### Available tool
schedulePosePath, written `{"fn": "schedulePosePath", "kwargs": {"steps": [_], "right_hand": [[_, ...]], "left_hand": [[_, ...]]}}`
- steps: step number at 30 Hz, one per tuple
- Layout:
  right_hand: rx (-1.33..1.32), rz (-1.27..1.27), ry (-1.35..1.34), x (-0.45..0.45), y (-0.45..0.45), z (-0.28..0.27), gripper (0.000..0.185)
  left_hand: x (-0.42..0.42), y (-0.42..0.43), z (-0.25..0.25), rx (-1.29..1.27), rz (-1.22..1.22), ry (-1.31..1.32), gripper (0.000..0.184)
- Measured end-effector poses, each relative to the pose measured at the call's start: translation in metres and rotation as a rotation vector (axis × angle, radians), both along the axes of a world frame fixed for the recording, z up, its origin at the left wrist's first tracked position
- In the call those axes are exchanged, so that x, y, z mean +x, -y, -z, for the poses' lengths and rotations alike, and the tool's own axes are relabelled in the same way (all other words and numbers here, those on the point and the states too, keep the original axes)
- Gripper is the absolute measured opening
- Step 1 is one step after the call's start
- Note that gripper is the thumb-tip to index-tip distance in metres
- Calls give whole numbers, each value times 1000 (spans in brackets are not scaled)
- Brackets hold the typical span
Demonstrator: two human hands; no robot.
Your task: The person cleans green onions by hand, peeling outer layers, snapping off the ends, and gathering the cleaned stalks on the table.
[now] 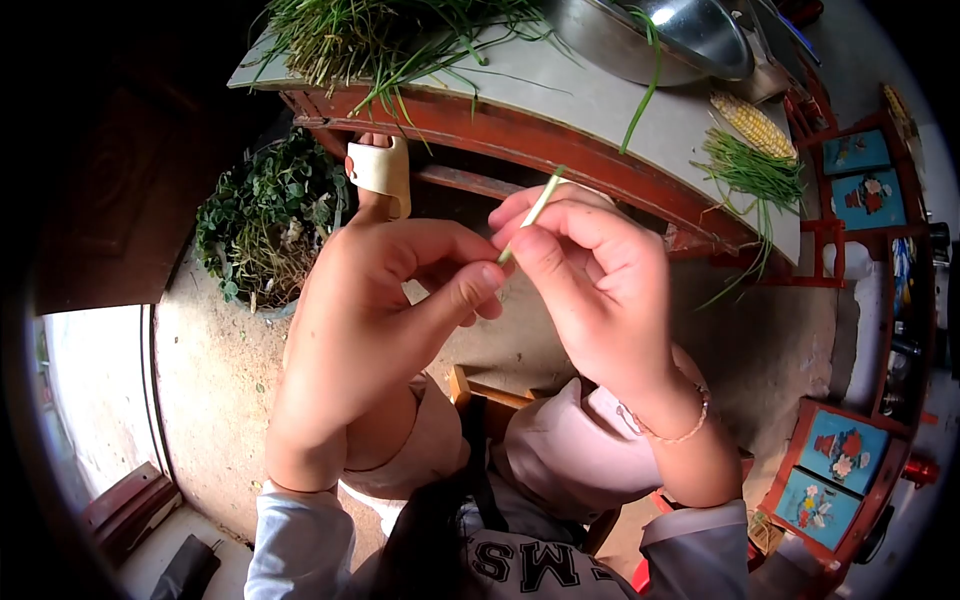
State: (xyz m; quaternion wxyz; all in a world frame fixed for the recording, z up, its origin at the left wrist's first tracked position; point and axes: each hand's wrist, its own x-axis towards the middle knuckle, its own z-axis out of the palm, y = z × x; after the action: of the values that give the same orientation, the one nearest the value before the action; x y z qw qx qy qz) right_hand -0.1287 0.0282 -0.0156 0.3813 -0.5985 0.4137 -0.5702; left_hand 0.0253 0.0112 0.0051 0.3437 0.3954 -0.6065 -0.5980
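In front of the table edge I hold a pale green chive stalk (533, 212) between my two hands. My left hand (385, 300) pinches its lower end with thumb and fingertips. My right hand (605, 265), with a thin bracelet at the wrist, grips it higher up between thumb and index finger. A large heap of chives (350, 45) lies at the table's left end, with loose blades hanging over the edge. At the right end a smaller chive bunch (755, 172) rests beside a corn cob (755, 125).
A steel bowl (625, 50) stands on the grey-topped table (570, 95), a long blade hanging over its rim. Leafy greens (265, 220) fill a container on the floor at left. My sandalled foot (378, 168) is under the table. Red cabinets with painted blue panels (840, 450) stand at right.
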Motion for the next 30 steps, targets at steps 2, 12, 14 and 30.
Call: {"fn": "schedulePosePath", "kwargs": {"steps": [2,12,14,30], "right_hand": [[-26,22,-39,0,1,4,10],[281,40,77,-7,-5,-14,22],[369,-2,170,-5,-6,-14,22],[38,-81,-289,-17,8,-2,18]], "left_hand": [[0,-1,-2,53,13,74,10],[-3,5,6,133,8,-418,15],[-1,8,2,130,-13,-436,14],[16,22,0,128,-174,-526,11]]}}
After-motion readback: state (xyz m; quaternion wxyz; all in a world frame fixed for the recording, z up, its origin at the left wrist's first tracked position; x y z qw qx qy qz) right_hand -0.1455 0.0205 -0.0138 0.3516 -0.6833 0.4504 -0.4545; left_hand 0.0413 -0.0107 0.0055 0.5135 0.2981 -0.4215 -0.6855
